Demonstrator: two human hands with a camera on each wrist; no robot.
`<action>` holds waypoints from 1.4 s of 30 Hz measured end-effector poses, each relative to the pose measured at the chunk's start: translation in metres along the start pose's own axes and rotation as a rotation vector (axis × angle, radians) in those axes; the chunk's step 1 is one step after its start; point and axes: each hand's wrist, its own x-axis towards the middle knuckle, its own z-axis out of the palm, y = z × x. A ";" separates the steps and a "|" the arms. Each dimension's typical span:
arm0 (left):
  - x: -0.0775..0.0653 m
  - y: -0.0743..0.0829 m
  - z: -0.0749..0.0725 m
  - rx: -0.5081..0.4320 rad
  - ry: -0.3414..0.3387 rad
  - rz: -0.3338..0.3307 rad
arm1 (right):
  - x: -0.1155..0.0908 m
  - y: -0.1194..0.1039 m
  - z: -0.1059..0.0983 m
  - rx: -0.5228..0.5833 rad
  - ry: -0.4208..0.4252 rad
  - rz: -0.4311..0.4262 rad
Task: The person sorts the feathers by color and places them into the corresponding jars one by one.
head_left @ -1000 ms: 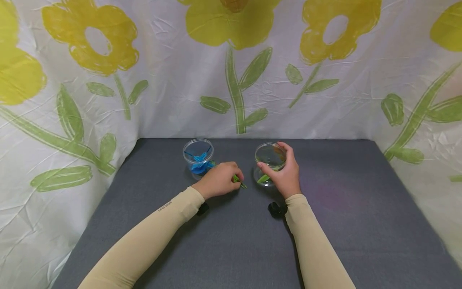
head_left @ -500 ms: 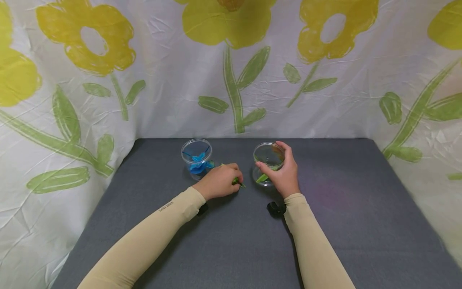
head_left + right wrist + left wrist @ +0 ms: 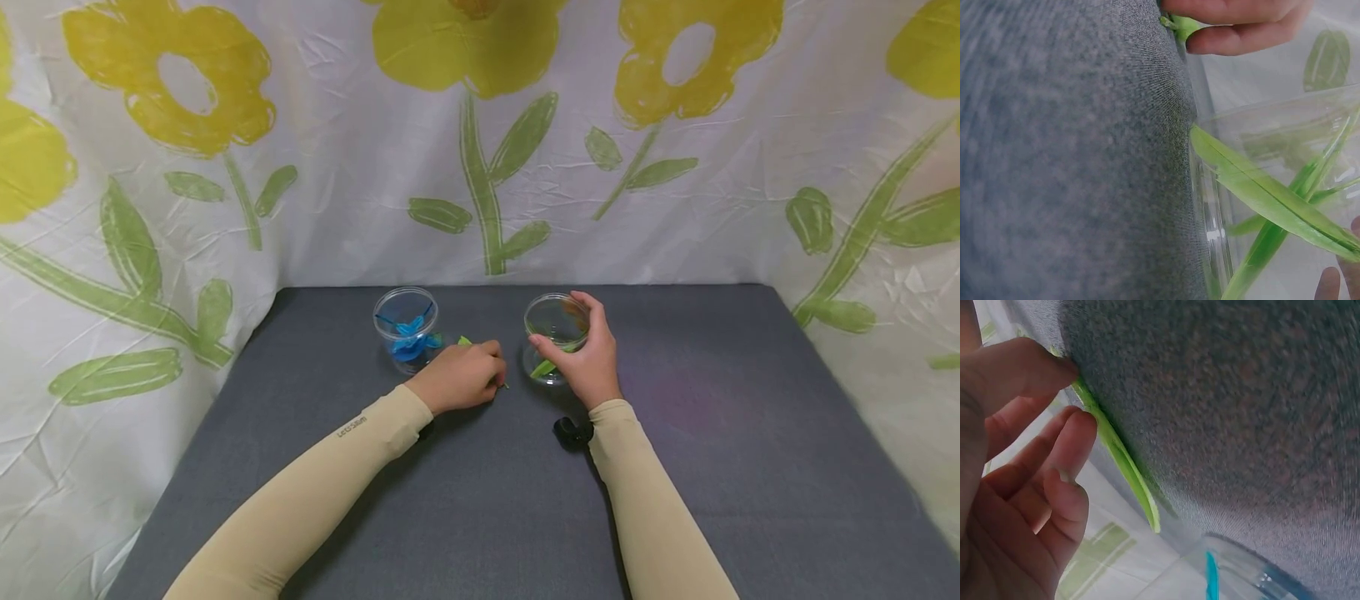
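My left hand (image 3: pixel 463 372) is low over the table, left of the right-hand tub. In the left wrist view its thumb and fingertips are at one end of a long, narrow green feather (image 3: pixel 1119 456), which they pinch close to the cloth. My right hand (image 3: pixel 587 354) grips a clear plastic tub (image 3: pixel 542 298) from its right side, thumb at the front and fingers behind. Several green feathers lie crossed inside that tub; one broad green feather (image 3: pixel 1266 190) leans against its wall in the right wrist view.
A second clear tub (image 3: pixel 384 310) stands to the left, just behind my left wrist, with bright blue feather-like pieces (image 3: pixel 408 340) in it. Grey cloth (image 3: pixel 480 500) covers the table. A white flower-printed curtain (image 3: pixel 337 200) hangs behind it.
My left fingers have closed further over the green feather, and its other end now shows beyond the back of the hand. The right hand keeps its grip on the tub.
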 end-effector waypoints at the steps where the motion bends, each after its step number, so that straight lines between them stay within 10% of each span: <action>1: 0.000 0.000 -0.001 0.009 0.003 0.009 | 0.000 0.000 0.000 0.001 0.000 -0.001; 19: -0.001 -0.002 -0.003 0.091 0.013 0.102 | 0.002 -0.001 -0.002 -0.003 0.002 -0.005; 33: 0.000 -0.005 -0.041 -0.500 0.157 -0.015 | 0.002 -0.003 -0.002 -0.020 0.006 0.000; 42: 0.008 -0.006 -0.065 -0.620 0.272 -0.054 | -0.001 -0.003 0.000 -0.015 0.011 0.004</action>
